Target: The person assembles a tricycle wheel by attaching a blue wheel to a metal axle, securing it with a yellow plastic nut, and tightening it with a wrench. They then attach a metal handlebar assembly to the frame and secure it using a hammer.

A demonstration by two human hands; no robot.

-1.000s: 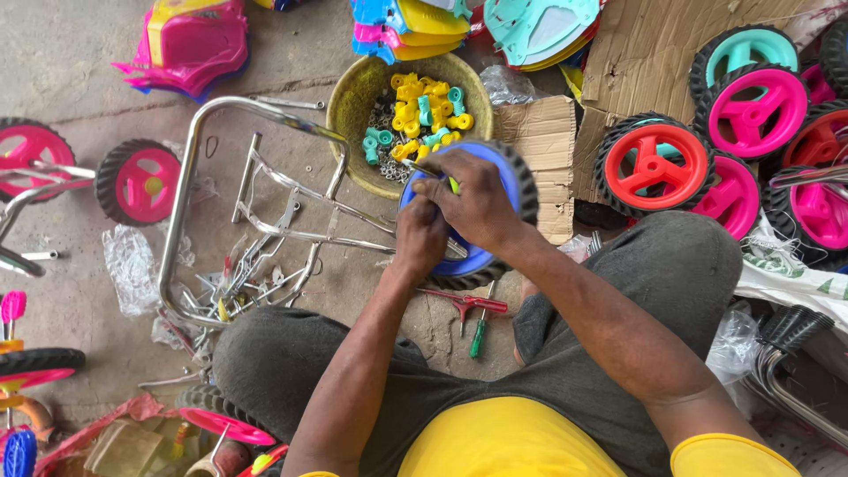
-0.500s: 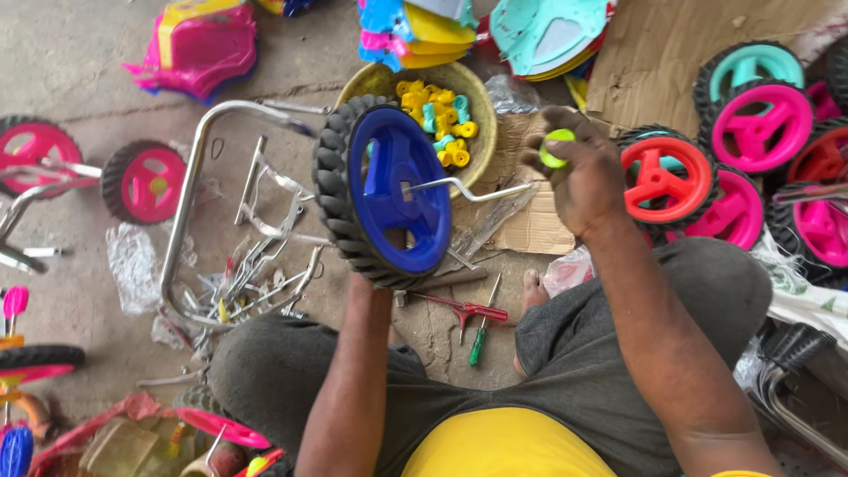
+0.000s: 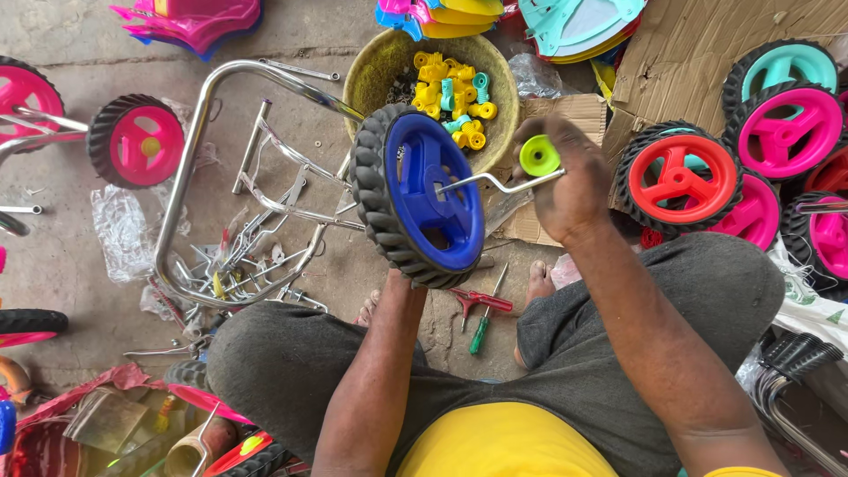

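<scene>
A blue toy wheel (image 3: pixel 424 199) with a black tyre stands on edge in front of me. My left hand is hidden behind it and holds it from below; only the forearm shows. A bent metal crank rod (image 3: pixel 495 183) sticks out of the wheel's hub to the right. My right hand (image 3: pixel 565 181) grips the rod's outer end and holds a small lime-green plastic cap (image 3: pixel 539 155) at the fingertips.
A round bowl (image 3: pixel 371 66) of yellow and teal plastic parts lies behind the wheel. Chrome frame tubes (image 3: pixel 190 168) lie left. Red, pink and teal wheels (image 3: pixel 680 181) are stacked right on cardboard (image 3: pixel 698 44). Red pliers (image 3: pixel 477 302) and a green screwdriver (image 3: pixel 480 334) lie between my knees.
The blue wheel was lifted from flat to standing on edge and moved right. My right hand came off the hub, took a green cap and now grips the rod's end.
</scene>
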